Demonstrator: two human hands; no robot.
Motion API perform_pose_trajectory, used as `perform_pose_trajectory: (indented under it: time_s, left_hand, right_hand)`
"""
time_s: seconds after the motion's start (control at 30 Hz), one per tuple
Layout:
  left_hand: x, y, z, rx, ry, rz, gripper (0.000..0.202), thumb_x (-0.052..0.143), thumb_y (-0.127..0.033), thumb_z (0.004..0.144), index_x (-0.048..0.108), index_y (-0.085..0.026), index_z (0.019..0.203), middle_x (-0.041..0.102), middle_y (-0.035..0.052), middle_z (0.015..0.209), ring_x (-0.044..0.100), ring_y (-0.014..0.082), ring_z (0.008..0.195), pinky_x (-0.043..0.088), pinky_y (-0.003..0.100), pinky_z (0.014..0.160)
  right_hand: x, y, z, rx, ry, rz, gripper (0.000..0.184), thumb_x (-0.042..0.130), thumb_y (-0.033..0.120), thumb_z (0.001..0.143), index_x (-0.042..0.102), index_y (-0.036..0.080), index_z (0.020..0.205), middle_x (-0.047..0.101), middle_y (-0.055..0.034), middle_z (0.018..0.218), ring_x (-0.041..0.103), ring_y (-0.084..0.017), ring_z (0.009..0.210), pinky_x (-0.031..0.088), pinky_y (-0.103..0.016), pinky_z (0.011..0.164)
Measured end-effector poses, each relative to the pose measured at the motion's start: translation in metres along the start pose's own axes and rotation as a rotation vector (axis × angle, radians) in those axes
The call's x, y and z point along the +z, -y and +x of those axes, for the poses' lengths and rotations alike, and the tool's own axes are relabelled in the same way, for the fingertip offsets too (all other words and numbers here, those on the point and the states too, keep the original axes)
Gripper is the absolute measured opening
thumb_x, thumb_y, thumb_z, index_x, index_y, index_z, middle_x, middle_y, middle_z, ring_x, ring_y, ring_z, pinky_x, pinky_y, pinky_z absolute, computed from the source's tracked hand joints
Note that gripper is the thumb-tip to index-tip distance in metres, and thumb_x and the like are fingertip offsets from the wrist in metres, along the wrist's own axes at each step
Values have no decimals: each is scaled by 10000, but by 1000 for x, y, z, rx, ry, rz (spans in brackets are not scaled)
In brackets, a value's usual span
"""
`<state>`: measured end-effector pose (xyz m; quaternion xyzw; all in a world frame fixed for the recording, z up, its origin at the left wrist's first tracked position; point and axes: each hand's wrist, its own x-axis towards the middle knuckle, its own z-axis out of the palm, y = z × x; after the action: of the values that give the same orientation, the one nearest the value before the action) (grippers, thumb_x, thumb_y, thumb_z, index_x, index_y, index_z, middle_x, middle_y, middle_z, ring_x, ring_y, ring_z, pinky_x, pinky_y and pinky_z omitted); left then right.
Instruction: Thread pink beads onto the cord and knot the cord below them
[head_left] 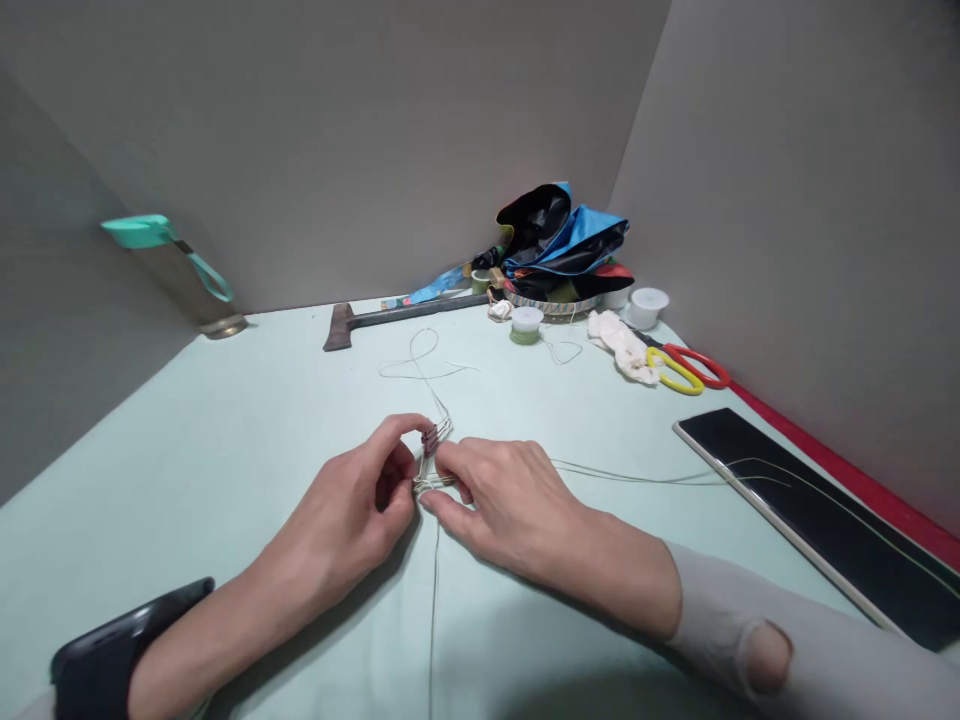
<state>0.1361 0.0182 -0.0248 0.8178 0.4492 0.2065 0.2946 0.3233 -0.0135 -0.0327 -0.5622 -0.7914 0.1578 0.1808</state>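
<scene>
My left hand [352, 510] and my right hand [502, 500] meet at the middle of the pale green table [225, 450]. Both pinch a thin pale cord [433, 600] where it is knotted around a small dark red clip [430, 437]. The left thumb and forefinger close on the clip side, while the right fingers press the cord loops down. Strands run away toward the back, toward me, and off right across a black tablet [817, 510]. A dark band sits on my left wrist.
At the back lie a hammer [375, 320], thread spools [526, 324], a white wad [622, 345], red-and-yellow scissors [686, 367] and a heap of coloured fabric [562, 245]. A red bar [840, 470] runs along the right wall. Grey partition walls enclose the table.
</scene>
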Motion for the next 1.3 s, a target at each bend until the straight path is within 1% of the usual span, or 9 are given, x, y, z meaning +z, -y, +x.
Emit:
perform_pose_trajectory:
  time_s: [0.07, 0.17, 0.3, 0.43, 0.67, 0.8, 1.0, 1.17, 1.3]
  left_hand:
    - [-2, 1, 2, -46, 30, -60, 401, 499, -170, 861, 484, -301, 1239, 576, -68, 768, 513, 131, 656, 414, 265, 652]
    - [-6, -1, 6, -174, 76, -305, 401, 565, -197, 804, 481, -274, 1189, 543, -73, 752, 450, 108, 609, 372, 236, 576]
    - [-9, -9, 5, -368, 137, -651, 334, 623, -214, 785, 461, -249, 1075, 541, -79, 751, 275, 41, 480, 155, 207, 447]
    - [-9, -13, 1, -381, 191, -849, 277, 668, -248, 803, 454, -225, 977, 561, -71, 783, 213, -2, 444, 91, 211, 446]
    - [-2, -7, 0, -274, -12, -657, 236, 695, -146, 691, 531, -198, 852, 528, -67, 736, 339, 25, 482, 182, 185, 418]
    - [-5, -11, -7, -347, 40, -807, 259, 709, -267, 757, 507, -203, 906, 517, -69, 726, 228, 11, 452, 98, 207, 434]
    - [-8, -15, -8, -323, 116, -852, 290, 667, -372, 768, 460, -221, 904, 435, -85, 721, 145, 29, 465, 107, 224, 434]
    - [-8, -9, -2, -309, 117, -664, 235, 626, -353, 737, 489, -239, 890, 345, -104, 612, 190, 75, 465, 148, 230, 437]
    - [-6, -10, -2, -235, -16, -398, 154, 645, -221, 671, 575, -220, 808, 472, -76, 599, 355, 116, 538, 261, 253, 535]
  right_hand:
    - [3, -2, 0, -21, -17, -30, 160, 561, 343, 943, 585, 198, 879, 637, 16, 785, 492, -118, 623, 144, -284, 571]
    - [7, -5, -1, -55, -39, -59, 112, 536, 316, 944, 575, 214, 919, 647, 18, 814, 496, -120, 623, 130, -288, 564]
    - [7, -6, -1, -100, -45, -29, 88, 504, 264, 950, 550, 218, 890, 633, 24, 806, 486, -116, 626, 133, -292, 561]
    - [6, -6, -1, -126, -41, -11, 80, 511, 249, 948, 543, 221, 880, 639, 24, 825, 503, -118, 652, 144, -289, 570]
    - [3, -9, 2, -122, -28, 18, 140, 551, 269, 955, 520, 207, 833, 630, 28, 782, 514, -111, 670, 170, -276, 581]
    - [2, -8, 2, -134, -21, 23, 119, 548, 233, 947, 519, 205, 835, 624, 30, 769, 503, -111, 662, 172, -279, 584]
    - [0, -6, 0, -179, -8, 29, 115, 533, 205, 955, 527, 204, 840, 645, 32, 810, 513, -110, 681, 179, -284, 592]
    - [1, -8, 1, -169, -11, 22, 97, 562, 213, 955, 568, 195, 859, 651, 15, 808, 521, -120, 689, 219, -280, 622]
    - [0, -9, 2, -188, -22, 28, 176, 636, 319, 958, 597, 180, 857, 646, 2, 856, 543, -144, 821, 308, -293, 767]
